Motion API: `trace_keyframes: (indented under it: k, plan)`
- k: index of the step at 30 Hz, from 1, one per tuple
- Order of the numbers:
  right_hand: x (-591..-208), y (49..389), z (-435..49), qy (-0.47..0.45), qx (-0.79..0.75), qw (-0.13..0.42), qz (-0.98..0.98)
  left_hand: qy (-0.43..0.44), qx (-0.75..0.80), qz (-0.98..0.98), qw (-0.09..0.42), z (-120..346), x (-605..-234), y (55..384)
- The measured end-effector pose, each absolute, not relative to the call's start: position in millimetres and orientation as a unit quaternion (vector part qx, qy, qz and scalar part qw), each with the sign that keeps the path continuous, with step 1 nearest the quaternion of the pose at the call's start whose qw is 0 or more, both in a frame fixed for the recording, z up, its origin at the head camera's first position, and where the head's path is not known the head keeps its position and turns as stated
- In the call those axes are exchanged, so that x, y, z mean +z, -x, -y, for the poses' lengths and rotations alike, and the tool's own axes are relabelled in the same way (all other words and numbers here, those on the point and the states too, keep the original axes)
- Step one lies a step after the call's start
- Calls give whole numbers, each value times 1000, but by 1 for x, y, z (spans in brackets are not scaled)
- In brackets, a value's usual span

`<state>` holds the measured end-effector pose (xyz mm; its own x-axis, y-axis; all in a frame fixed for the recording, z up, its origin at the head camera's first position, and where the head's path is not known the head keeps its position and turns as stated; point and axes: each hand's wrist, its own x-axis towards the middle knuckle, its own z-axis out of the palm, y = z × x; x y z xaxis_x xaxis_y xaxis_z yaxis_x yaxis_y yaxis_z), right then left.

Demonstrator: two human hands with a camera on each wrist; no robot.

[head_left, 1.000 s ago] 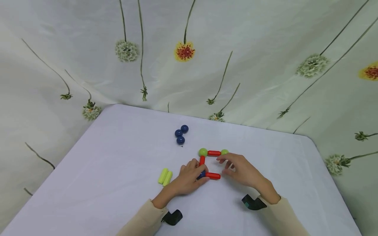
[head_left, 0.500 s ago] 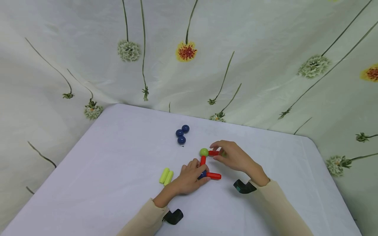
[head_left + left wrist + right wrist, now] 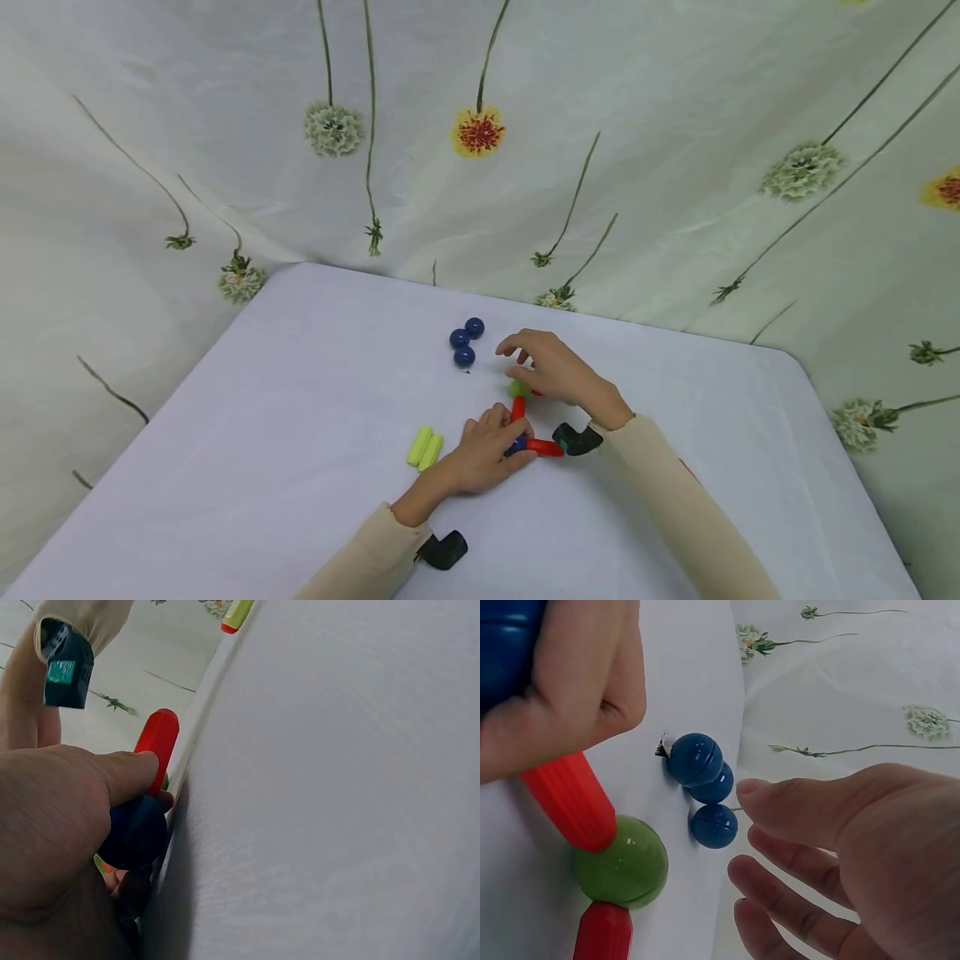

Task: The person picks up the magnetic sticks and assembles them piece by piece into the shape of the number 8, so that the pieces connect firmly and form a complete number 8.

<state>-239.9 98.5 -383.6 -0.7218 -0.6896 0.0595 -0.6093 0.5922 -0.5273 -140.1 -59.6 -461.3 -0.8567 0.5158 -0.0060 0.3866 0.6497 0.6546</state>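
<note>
From the head view, your left hand (image 3: 483, 451) rests low over the tabletop (image 3: 300, 417), its grip closed around a glossy blue ball (image 3: 516, 445); the left wrist view shows your thumb laid along a red rod (image 3: 159, 742) that meets it. A second red rod (image 3: 574, 801) links that ball to a light green ball (image 3: 622, 864), where a third red rod (image 3: 606, 931) also joins on.

Your right hand (image 3: 551, 368) hangs above the green ball, its grip empty, fingers loosely bent and well apart from the three loose blue balls (image 3: 464, 357) beyond. Two yellow-green rods (image 3: 424, 448) lie side by side to the left, near your left wrist.

Judging by their look, these pieces should be light, hard and not fragile. The balls seem smooth enough to slip or roll, so take a loose one across its widest part, thumb opposite fingertips, without pushing down off-centre. The ribbed rods should give better purchase; hold them along the middle. The joined frame is probably weakest where rod meets ball: steady it at the blue ball, and avoid twisting or lifting it by one far end.
</note>
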Motion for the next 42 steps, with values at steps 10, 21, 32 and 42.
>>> trace_keyframes:
  k: [10,21,32,42]
  plan:
    - [-390,254,-70,385,-239,79,-888,-256,329,-904,93,62,-460,139]
    - [-400,264,-36,381,-236,96,-889,-240,331,-908,88,66,-464,138]
    - [-402,269,-31,350,-226,101,-903,-240,339,-905,92,64,-462,136]
    - [-385,301,-38,336,-235,110,-906,-243,329,-908,94,60,-463,139]
